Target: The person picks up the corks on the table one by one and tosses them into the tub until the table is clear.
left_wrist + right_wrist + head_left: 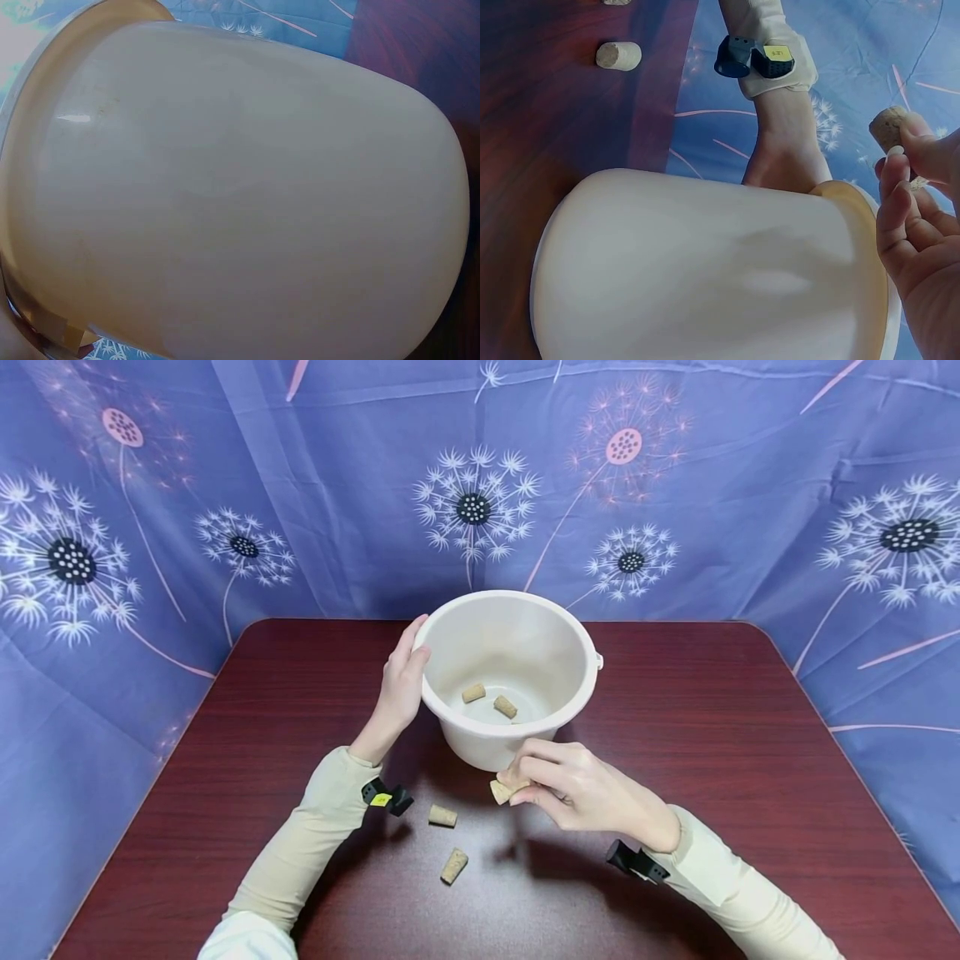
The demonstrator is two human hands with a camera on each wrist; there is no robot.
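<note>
A white plastic bucket stands on the table, tilted a little, with two corks showing on its inside bottom. My left hand holds its rim at the left, the thumb over the edge and the fingers along the outside. In front of the bucket, my right hand pinches a cork between thumb and fingers; another tan bit shows lower among those fingers in the right wrist view. Two loose corks lie on the table, one cork nearer the bucket and one cork closer to me. Bucket wall fills the left wrist view.
The dark red-brown wooden table reaches back to a blue cloth with a dandelion print, which hangs behind and at both sides. Each wrist wears a small black camera, such as the left wrist camera. A lug juts from the bucket's right side.
</note>
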